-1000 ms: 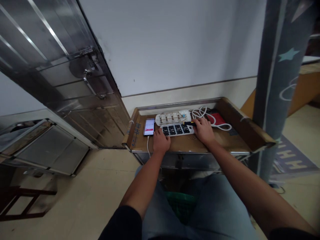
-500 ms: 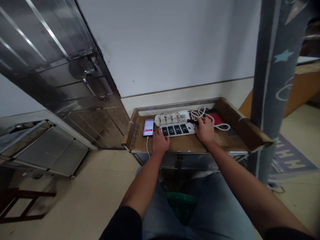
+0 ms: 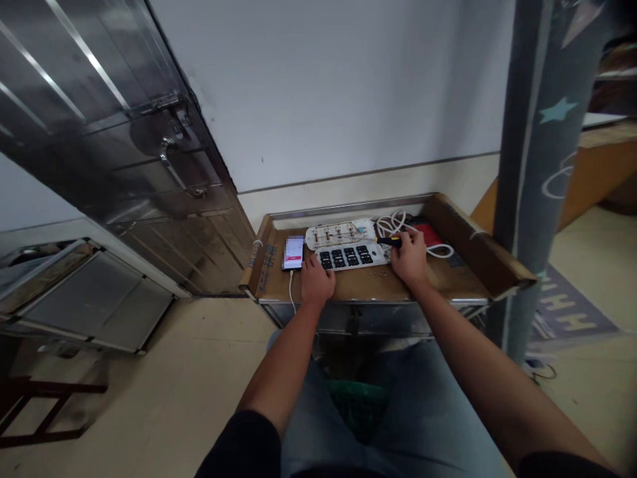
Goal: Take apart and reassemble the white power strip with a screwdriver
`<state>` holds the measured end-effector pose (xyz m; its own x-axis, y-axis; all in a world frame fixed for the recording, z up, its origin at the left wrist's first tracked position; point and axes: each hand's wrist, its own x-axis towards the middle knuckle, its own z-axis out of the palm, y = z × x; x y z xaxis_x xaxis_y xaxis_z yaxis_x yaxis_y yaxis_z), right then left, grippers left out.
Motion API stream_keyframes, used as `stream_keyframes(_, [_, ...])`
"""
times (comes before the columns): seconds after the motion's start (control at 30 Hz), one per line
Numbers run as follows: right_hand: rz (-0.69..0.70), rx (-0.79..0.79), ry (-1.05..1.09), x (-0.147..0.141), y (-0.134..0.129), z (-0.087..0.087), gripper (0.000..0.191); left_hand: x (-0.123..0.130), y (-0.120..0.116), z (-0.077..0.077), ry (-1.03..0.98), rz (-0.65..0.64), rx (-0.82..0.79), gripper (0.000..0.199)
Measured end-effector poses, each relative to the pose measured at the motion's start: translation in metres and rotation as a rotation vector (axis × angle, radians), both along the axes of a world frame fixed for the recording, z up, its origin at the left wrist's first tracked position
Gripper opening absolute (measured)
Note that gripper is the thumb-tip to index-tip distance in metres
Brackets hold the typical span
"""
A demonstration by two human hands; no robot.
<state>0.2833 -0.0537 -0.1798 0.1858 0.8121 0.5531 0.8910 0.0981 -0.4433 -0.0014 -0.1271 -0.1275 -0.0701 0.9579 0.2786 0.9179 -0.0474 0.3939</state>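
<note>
Right fingers (image 3: pixel 401 243) clenched around the yellow-and-black handle of a screwdriver (image 3: pixel 391 241), shaft pointing left, tip at the right end of an opened white power strip (image 3: pixel 338 234), which lies along the back edge of the wooden tray (image 3: pixel 472 249). Right hand (image 3: pixel 411 260) sits just above the right end of a white power strip with black sockets (image 3: pixel 351 256), at mid-tray. Left fingers (image 3: pixel 311 264) relaxed, not gripping, tips at that strip's left end; left hand (image 3: pixel 316 281) near the front edge. Just beside it, a smartphone (image 3: pixel 293 253) with a white charging cable (image 3: pixel 291 292) trailing over the front edge. Back right corner: coiled white cord (image 3: pixel 398 226), red pouch (image 3: pixel 428 235).
</note>
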Motion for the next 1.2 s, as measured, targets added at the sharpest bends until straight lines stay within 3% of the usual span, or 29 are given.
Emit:
stream_keyframes(0.4, [0.047, 0.035, 0.067, 0.012, 0.004, -0.011, 0.050, 0.000, 0.001, -0.001, 0.000, 0.000, 0.008, 0.055])
stream_keyframes(0.7, [-0.010, 0.042, 0.149, 0.033, 0.002, -0.018, 0.047, 0.001, -0.001, 0.000, 0.001, 0.004, 0.011, 0.054])
stream_keyframes(1.2, [-0.022, 0.052, 0.297, 0.028, -0.003, -0.011, 0.049, 0.001, -0.002, 0.003, -0.004, -0.001, 0.006, 0.052])
